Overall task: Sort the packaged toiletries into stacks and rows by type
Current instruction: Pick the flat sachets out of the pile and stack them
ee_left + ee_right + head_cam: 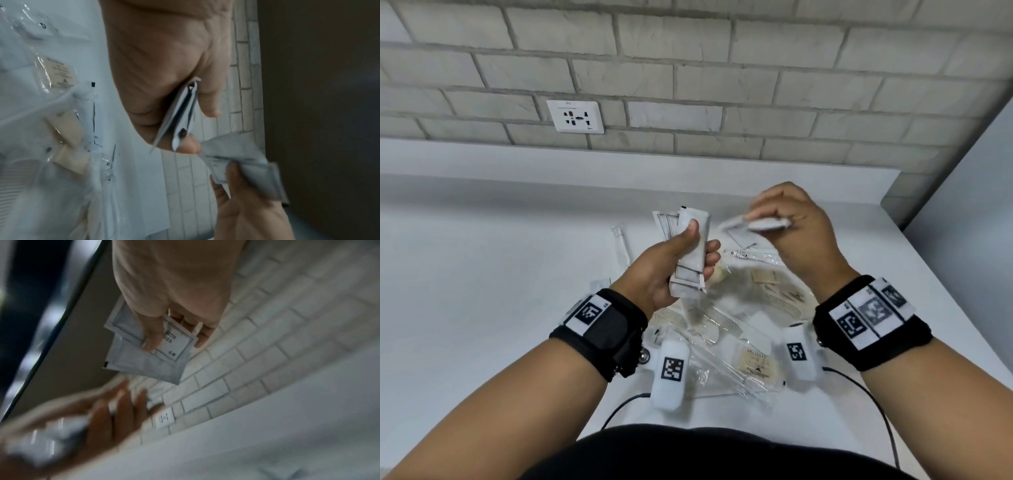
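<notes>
My left hand (698,240) grips a small stack of flat white sachets (693,253) upright above the pile, thumb on the front; the left wrist view shows these sachets (180,116) edge-on in the left hand (200,129). To its right, my right hand (760,216) pinches two more white sachets (768,224), held flat. In the right wrist view they are printed sachets (148,356) under the thumb of the right hand (174,345). A heap of clear-wrapped toiletries (739,318), with combs and beige packets, lies on the white counter (482,274) below both hands.
A long clear packet (619,243) lies left of the heap. The brick wall (688,85) with a socket (575,116) backs the counter. The counter's right edge (941,260) runs close to my right wrist. Black cables (873,397) trail at the near edge.
</notes>
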Tool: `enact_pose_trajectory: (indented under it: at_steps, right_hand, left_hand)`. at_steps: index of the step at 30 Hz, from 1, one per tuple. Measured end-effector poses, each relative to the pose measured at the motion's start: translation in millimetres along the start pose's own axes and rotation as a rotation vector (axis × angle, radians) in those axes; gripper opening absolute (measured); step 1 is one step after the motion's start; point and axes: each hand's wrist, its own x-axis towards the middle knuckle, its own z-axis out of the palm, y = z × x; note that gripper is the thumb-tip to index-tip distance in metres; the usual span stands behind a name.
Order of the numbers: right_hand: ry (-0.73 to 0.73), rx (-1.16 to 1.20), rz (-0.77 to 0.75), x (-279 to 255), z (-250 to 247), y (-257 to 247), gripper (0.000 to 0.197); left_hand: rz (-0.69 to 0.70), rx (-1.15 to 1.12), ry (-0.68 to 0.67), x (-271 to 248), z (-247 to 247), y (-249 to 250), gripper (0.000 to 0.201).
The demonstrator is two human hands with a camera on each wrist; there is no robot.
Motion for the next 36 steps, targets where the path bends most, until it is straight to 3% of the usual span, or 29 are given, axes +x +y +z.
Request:
enact_pose_trajectory:
  at_steps: [3,5,9,13,15,17,19,21,23,25,27,30,33,35,36]
  right_hand:
    - [-0.176,-0.261,-0.195,-19,4,9,0.024]
    - [-0.178,-0.239,-0.130,-28,2,17,0.026]
    - [-0.155,-0.159,-0.013,-35,2,22,0.051]
    - [-0.229,-0.241,-0.066,-40,20,15,0.041]
    - [-0.202,-0.233,0.081,-38,20,16,0.034]
    - [-0.160,-0.167,0.337,-32,12,15,0.021]
    - [-0.178,-0.267,0.494,-26,-1,17,0.011]
    - [-0.296,-0.377,0.584,-24,-8,23,0.010]
    - [-0.540,-0.522,0.617,-26,-2,26,0.011]
    - [-0.808,-0.729,0.595,-34,13,32,0.019]
    - [-0.909,-0.852,0.535,-44,30,38,0.029]
    - [-0.836,-0.842,0.479,-51,38,49,0.024]
    - [-0.779,-0.672,0.502,-47,31,45,0.037]
    - [-0.611,-0.532,0.366,-40,24,33,0.037]
    - [-0.489,-0.507,0.212,-35,22,27,0.028]
  left_hand:
    - [0.055,0.049,-0.047,-4,3,8,0.014]
    - [0.091,0.085,-0.053,-4,5,10,0.009]
    - [0.103,0.100,-0.062,-2,9,5,0.004]
    - [0.092,0.100,-0.069,7,12,-11,0.023]
    - [0.078,0.068,0.026,13,8,-13,0.026]
    - [0.075,0.055,0.076,15,-4,-11,0.013]
    - [0.071,0.053,0.103,14,-19,-7,0.005]
    - [0.085,0.098,0.150,15,-34,-6,0.005]
    - [0.092,0.121,0.165,16,-43,-9,0.008]
    - [0.075,0.117,0.163,17,-46,-14,0.009]
    - [0.050,0.113,0.165,18,-46,-18,0.013]
    - [0.036,0.112,0.162,20,-47,-21,0.015]
    - [0.030,0.105,0.157,20,-47,-19,0.016]
    - [-0.022,0.099,0.151,20,-45,-18,0.018]
    - [-0.066,0.102,0.126,18,-42,-17,0.018]
